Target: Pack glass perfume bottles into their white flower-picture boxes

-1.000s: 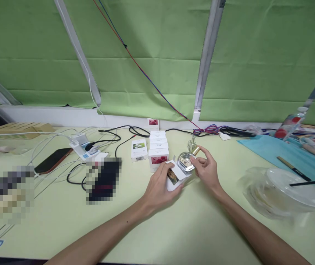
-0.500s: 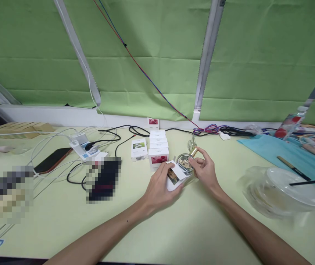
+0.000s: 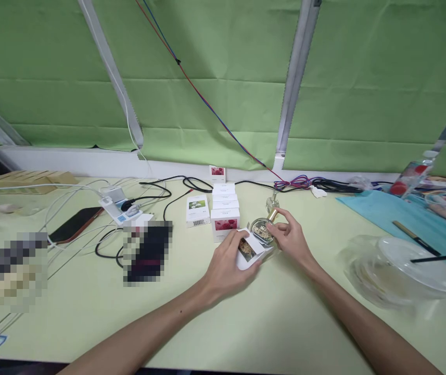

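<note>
My left hand (image 3: 232,260) is wrapped around a small white carton (image 3: 249,250) with a brown picture on its side. Its open end tilts toward my right hand (image 3: 291,239). Between that hand's thumb and fingers is a round, flat glass bottle (image 3: 262,230) with a gold cap and pale specks showing through it. The bottle lies at the carton's open end; how far it reaches inside cannot be made out. Just behind stands another small clear glass bottle (image 3: 272,201). Left of the hands, several white cartons (image 3: 225,221) with red pictures stand in a row.
A white carton with a green picture (image 3: 198,211) lies beside the row. Leftward are a power strip (image 3: 111,208), cables and a phone (image 3: 76,225). On the right sit a lidded plastic container (image 3: 410,271) in a bag, a blue cloth (image 3: 379,208) and a drink bottle (image 3: 410,176).
Hardly anything differs. Both hands keep their hold on the carton and the glass bottle, and the view has shifted very slightly.
</note>
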Demonstrator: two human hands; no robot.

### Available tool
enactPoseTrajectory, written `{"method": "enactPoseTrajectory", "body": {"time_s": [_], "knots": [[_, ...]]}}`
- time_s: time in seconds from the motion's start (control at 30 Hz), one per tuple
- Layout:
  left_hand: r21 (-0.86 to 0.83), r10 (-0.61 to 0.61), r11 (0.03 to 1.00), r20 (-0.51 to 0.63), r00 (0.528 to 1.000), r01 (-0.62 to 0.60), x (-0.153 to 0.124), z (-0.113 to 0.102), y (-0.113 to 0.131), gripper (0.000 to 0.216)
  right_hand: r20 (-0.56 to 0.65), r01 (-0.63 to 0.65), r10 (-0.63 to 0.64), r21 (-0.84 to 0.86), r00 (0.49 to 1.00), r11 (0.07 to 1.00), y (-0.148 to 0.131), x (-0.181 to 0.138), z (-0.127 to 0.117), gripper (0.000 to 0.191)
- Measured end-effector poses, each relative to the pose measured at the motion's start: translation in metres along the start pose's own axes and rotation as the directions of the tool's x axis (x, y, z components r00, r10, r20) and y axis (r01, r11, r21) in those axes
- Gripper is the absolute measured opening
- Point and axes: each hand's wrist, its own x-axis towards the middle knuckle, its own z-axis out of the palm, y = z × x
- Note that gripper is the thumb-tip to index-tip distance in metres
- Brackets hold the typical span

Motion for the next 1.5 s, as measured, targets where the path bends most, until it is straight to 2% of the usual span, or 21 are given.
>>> {"method": "enactPoseTrajectory", "body": {"time_s": [0.2, 0.4, 0.63, 0.9, 1.27, 1.5], "knots": [[0.011, 0.007, 1.0, -0.003, 1.0, -0.007, 0.0, -0.001, 0.002, 0.052, 0.055, -0.008, 0.008, 0.014, 0.998, 1.0, 0.001, 0.002, -0.004, 0.068], [0.031, 0.011, 0.999, 0.002, 1.0, -0.011, 0.0, -0.001, 0.003, 0.052, 0.058, -0.002, 0.002, 0.015, 0.998, 1.0, -0.003, 0.002, -0.004, 0.067], [0.038, 0.056, 0.998, -0.021, 0.998, -0.056, -0.001, 0.0, -0.001, 0.051, 0.02, 0.096, -0.095, -0.018, 0.995, 0.995, -0.008, -0.001, -0.007, 0.064], [0.043, 0.083, 0.996, -0.019, 0.996, -0.082, -0.001, 0.0, 0.0, 0.05, 0.064, 0.157, -0.152, -0.093, 0.986, 0.983, -0.01, -0.005, -0.005, 0.06], [0.061, 0.097, 0.994, -0.058, 0.994, -0.093, 0.0, 0.003, -0.001, 0.05, 0.101, -0.017, 0.011, 0.067, 0.995, 0.998, -0.007, -0.007, 0.007, 0.066], [0.036, 0.038, 0.999, -0.034, 0.999, -0.037, -0.001, 0.002, 0.001, 0.049, 0.064, -0.081, 0.076, 0.083, 0.995, 0.993, -0.004, -0.005, 0.009, 0.066]]}}
